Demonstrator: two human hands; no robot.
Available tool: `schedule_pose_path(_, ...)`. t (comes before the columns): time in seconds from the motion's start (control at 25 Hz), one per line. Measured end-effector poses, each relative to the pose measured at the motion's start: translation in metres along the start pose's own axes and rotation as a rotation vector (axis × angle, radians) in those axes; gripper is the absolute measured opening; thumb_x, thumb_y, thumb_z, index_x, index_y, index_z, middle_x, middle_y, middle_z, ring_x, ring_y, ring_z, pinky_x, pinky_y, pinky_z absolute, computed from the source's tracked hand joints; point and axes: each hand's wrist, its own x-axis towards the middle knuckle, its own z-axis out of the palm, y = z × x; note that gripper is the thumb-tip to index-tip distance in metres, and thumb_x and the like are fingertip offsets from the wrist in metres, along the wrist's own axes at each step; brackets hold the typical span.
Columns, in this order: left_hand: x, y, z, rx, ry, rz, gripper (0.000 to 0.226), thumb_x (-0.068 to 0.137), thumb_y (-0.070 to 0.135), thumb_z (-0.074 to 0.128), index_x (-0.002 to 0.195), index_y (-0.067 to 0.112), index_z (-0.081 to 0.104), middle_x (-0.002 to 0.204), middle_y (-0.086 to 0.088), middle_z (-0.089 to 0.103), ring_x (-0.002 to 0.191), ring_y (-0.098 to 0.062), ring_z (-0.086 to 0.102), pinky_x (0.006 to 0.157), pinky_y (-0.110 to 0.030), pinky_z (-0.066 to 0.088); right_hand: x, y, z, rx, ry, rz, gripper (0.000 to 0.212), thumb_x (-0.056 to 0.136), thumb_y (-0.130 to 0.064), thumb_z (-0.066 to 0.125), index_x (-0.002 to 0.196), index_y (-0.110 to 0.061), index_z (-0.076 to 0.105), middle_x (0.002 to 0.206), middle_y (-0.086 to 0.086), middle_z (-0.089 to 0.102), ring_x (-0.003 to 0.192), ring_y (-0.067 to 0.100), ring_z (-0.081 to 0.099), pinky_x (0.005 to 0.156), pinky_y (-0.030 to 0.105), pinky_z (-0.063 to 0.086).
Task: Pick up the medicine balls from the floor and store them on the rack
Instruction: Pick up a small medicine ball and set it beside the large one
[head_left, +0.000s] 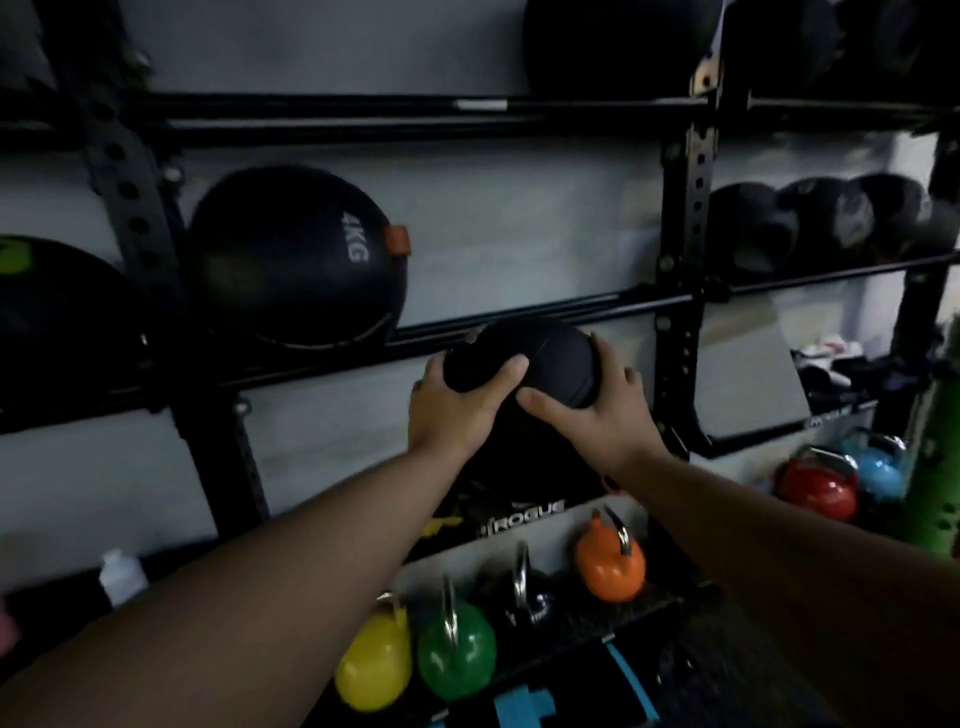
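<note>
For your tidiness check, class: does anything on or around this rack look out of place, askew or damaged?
Nothing stands out. The left hand and right hand hold a black medicine ball against the rack rail; the 4KG ball sits on its shelf, and the kettlebells stand upright below.

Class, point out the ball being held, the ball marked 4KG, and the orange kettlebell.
held ball (550, 358), head view, its top front.
4KG ball (291, 260), head view, its front face.
orange kettlebell (610, 566), head view, its body.
</note>
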Motion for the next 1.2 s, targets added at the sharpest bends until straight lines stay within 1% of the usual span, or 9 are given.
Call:
schedule_pose_path(0.16, 0.087, 0.069, -0.023, -0.022, 0.026, 0.121, 0.122, 0.047, 0.092, 0.073, 0.15, 0.029, 0.055, 0.148, -0.001, 0.063, 0.133, -0.026, 0.065, 0.109, -0.047, 0.056, 0.09, -0.072, 0.004, 0.003, 0.031, -0.131, 0.12, 0.075, -0.067, 0.087, 0.169, -0.033, 0.021, 0.164, 0.015, 0.035, 0.151, 0.038, 0.042, 0.118, 0.045, 0.039)
schedule_pose_path(0.32, 0.152, 0.101, -0.016, 0.013, 0.023, 0.191, 0.125, 0.047, 0.094, 0.074, 0.153, 0.031, 0.052, 0.149, -0.002, 0.06, 0.131, -0.026, 0.065, 0.105, -0.048, 0.059, 0.153, -0.092, 0.008, 0.032, 0.08, -0.164, 0.119, 0.078, -0.065, 0.085, 0.17, -0.032, 0.018, 0.164, 0.014, 0.034, 0.149, 0.036, 0.044, 0.11, 0.039, 0.041)
schedule_pose_path(0.4, 0.181, 0.105, -0.008, 0.016, 0.02, 0.168, 0.128, 0.047, 0.095, 0.073, 0.155, 0.03, 0.05, 0.149, -0.004, 0.06, 0.13, -0.027, 0.065, 0.104, -0.047, 0.059, 0.186, -0.09, 0.012, 0.041, 0.091, -0.18, 0.119, 0.077, -0.065, 0.086, 0.169, -0.033, 0.019, 0.164, 0.014, 0.033, 0.149, 0.037, 0.044, 0.111, 0.04, 0.042)
schedule_pose_path(0.56, 0.245, 0.076, 0.028, 0.015, 0.069, 0.103, 0.127, 0.055, 0.093, 0.074, 0.16, 0.027, 0.048, 0.154, -0.005, 0.055, 0.134, -0.03, 0.063, 0.106, -0.047, 0.058, 0.265, -0.058, 0.031, -0.012, 0.026, -0.193, 0.117, 0.075, -0.069, 0.084, 0.169, -0.035, 0.022, 0.162, 0.013, 0.036, 0.147, 0.038, 0.046, 0.112, 0.046, 0.045)
schedule_pose_path(0.68, 0.303, 0.035, 0.067, 0.077, 0.116, 0.046, 0.124, 0.056, 0.098, 0.067, 0.161, 0.035, 0.045, 0.157, -0.004, 0.057, 0.138, -0.03, 0.061, 0.11, -0.05, 0.055, 0.338, -0.013, 0.054, -0.038, -0.083, -0.184, 0.117, 0.076, -0.073, 0.08, 0.169, -0.037, 0.02, 0.163, 0.013, 0.033, 0.148, 0.039, 0.044, 0.115, 0.049, 0.044)
schedule_pose_path(0.76, 0.338, 0.009, 0.089, 0.209, 0.086, 0.031, 0.106, 0.077, 0.091, 0.059, 0.167, 0.04, 0.036, 0.169, -0.006, 0.044, 0.15, -0.033, 0.05, 0.12, -0.05, 0.046, 0.381, 0.02, 0.077, -0.098, -0.183, -0.211, 0.11, 0.082, -0.077, 0.072, 0.17, -0.039, 0.017, 0.169, 0.012, 0.027, 0.152, 0.042, 0.038, 0.121, 0.054, 0.04)
schedule_pose_path(0.84, 0.366, -0.017, 0.102, 0.419, 0.087, 0.067, 0.08, 0.101, 0.073, 0.047, 0.171, 0.037, 0.028, 0.178, -0.007, 0.03, 0.16, -0.035, 0.035, 0.126, -0.048, 0.034, 0.415, 0.045, 0.108, -0.206, -0.249, -0.271, 0.102, 0.088, -0.08, 0.062, 0.17, -0.041, 0.014, 0.175, 0.012, 0.019, 0.156, 0.044, 0.028, 0.123, 0.057, 0.034)
schedule_pose_path(0.96, 0.393, -0.053, 0.109, 0.519, 0.209, 0.144, 0.065, 0.109, 0.062, 0.034, 0.169, 0.038, 0.032, 0.177, -0.006, 0.031, 0.161, -0.034, 0.03, 0.127, -0.047, 0.025, 0.443, 0.064, 0.146, -0.284, -0.181, -0.339, 0.102, 0.081, -0.089, 0.047, 0.168, -0.041, 0.022, 0.172, 0.012, 0.026, 0.15, 0.046, 0.031, 0.117, 0.061, 0.037)
schedule_pose_path(1.2, 0.423, -0.072, 0.097, 0.399, 0.313, 0.138, 0.087, 0.095, 0.082, 0.025, 0.162, 0.033, 0.048, 0.169, -0.007, 0.047, 0.157, -0.032, 0.041, 0.127, -0.051, 0.033, 0.465, 0.045, 0.166, -0.367, -0.128, -0.418, 0.097, 0.082, -0.09, 0.046, 0.165, -0.04, 0.03, 0.166, 0.016, 0.035, 0.143, 0.048, 0.037, 0.11, 0.062, 0.036)
